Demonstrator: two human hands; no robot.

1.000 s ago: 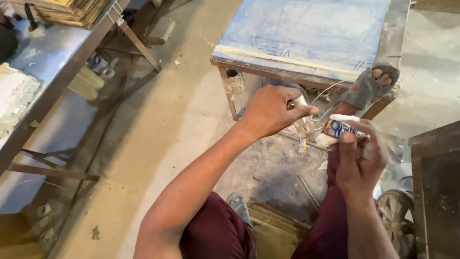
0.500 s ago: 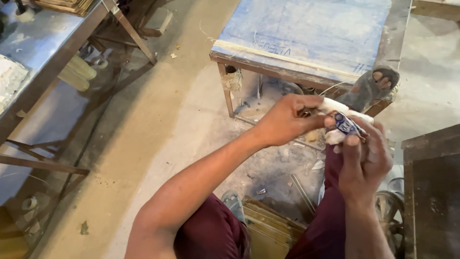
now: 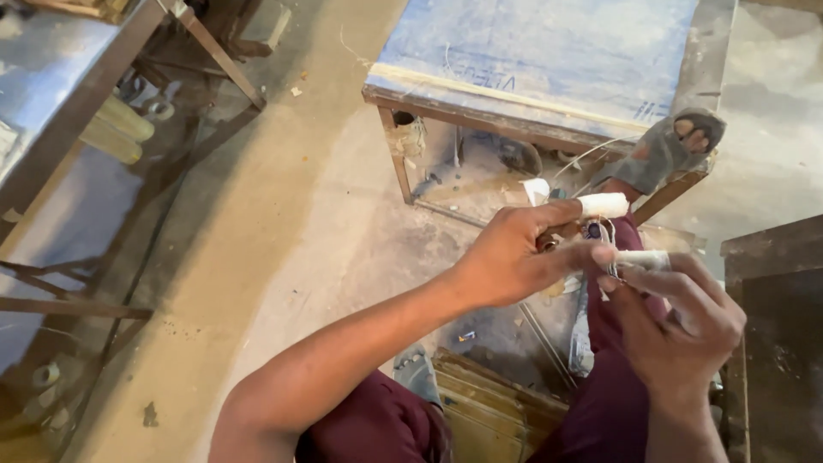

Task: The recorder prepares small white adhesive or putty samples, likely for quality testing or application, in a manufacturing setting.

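My left hand (image 3: 514, 257) and my right hand (image 3: 677, 317) meet over my lap, in front of a low blue-topped table (image 3: 549, 51). The left hand's fingers pinch a small white roll (image 3: 603, 205) with a blue and white bit just under it. The right hand holds a second small white piece (image 3: 645, 257) between thumb and fingers. Thin pale strands hang between the two hands. What joins the pieces is hidden by the fingers.
A worn grey glove (image 3: 664, 153) lies on the table's near right corner. A metal-framed bench (image 3: 60, 111) stands at the left with pale rolls (image 3: 116, 129) under it. A dark box (image 3: 776, 334) is at the right. Wooden slats (image 3: 489, 403) lie by my knees.
My left hand has come right and up against my right hand. Both now grip the small white pieces close together; the view has shifted slightly left.
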